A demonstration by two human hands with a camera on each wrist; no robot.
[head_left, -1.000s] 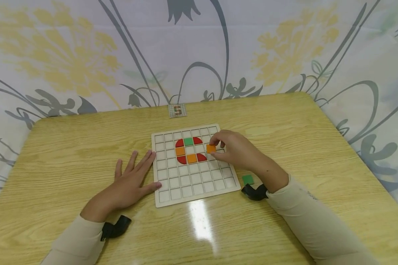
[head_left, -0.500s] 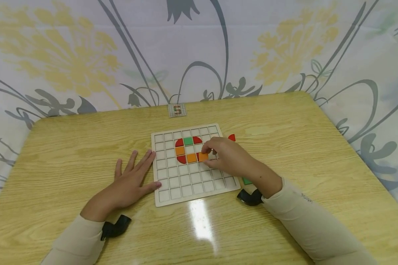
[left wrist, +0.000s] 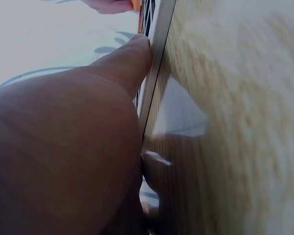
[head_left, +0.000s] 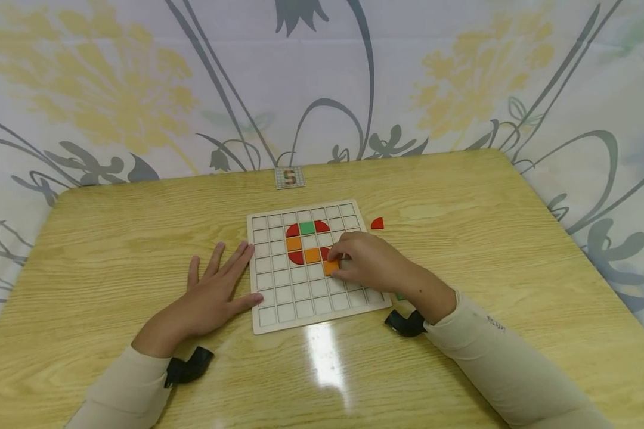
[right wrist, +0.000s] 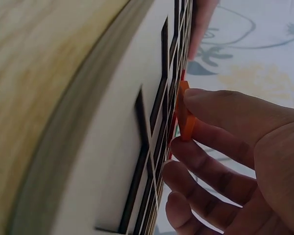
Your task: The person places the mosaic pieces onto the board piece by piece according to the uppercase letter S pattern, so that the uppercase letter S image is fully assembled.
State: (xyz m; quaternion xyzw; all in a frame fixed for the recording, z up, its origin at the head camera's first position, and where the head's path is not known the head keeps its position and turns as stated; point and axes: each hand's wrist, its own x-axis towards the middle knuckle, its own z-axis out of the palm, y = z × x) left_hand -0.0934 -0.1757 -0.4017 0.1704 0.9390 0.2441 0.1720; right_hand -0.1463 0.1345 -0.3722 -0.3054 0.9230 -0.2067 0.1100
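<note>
My right hand (head_left: 372, 262) pinches an orange square tile (head_left: 330, 268) between thumb and fingers, low over the white grid board (head_left: 284, 311). In the right wrist view the tile (right wrist: 186, 117) is tilted, one edge close to the grid. Just above it on the board lies a red quarter-round tile (head_left: 325, 252), partly covered by my fingers. Red, green and orange tiles, among them a green square (head_left: 307, 228), form a curved shape open to the right. My left hand (head_left: 206, 304) lies flat with spread fingers, fingertips and thumb on the board's left edge.
A loose red quarter-round tile (head_left: 377, 223) lies right of the board. A green tile (head_left: 400, 296) is mostly hidden under my right wrist. Behind the board, a small card (head_left: 290, 177) with a coloured S-shaped pattern lies near the wooden table's (head_left: 139, 238) back edge.
My right hand has carried the orange tile from the board's right side leftward and toward me, to below the red quarter-round. The loose red tile has come into sight. My left hand stays put.
</note>
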